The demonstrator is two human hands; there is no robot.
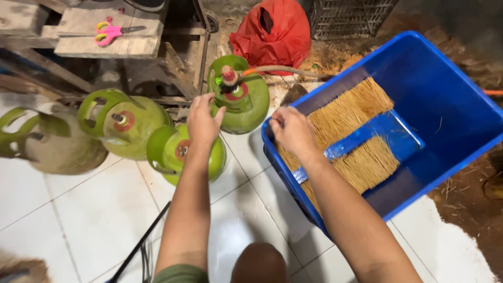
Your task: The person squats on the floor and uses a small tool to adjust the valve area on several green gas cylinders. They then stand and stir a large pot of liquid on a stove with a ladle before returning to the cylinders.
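Your left hand [203, 121] reaches out over the white tiled floor [89, 209] with its fingers loosely curled, the tips right at the handle ring of the green gas cylinder with the hose [240, 97]; whether they already grip the ring or only brush it, you cannot tell from this angle. Your right hand [292, 130] sits at the near rim of the blue plastic tub [445, 99], fingers bent and drawn together as if pinching something small, though what it pinches is hidden behind the knuckles.

Inside the tub, two bundles of thin straw-coloured sticks [346, 112] lie side by side along its near wall, crossed by a blue band [348, 145]. The far part of the tub holds no sticks at all, so by the look of it the tub is only partly filled.

Three more green cylinders [126, 123] lean near the top left part of the floor, just beside the hosed one. Behind them, pink scissors [109, 32] rest on a wooden plank [86, 47], and a red plastic bag [272, 31] slumps against a dark crate on the dirt ground. The orange hose [283, 69] runs from the cylinder's regulator toward the tub's far side.
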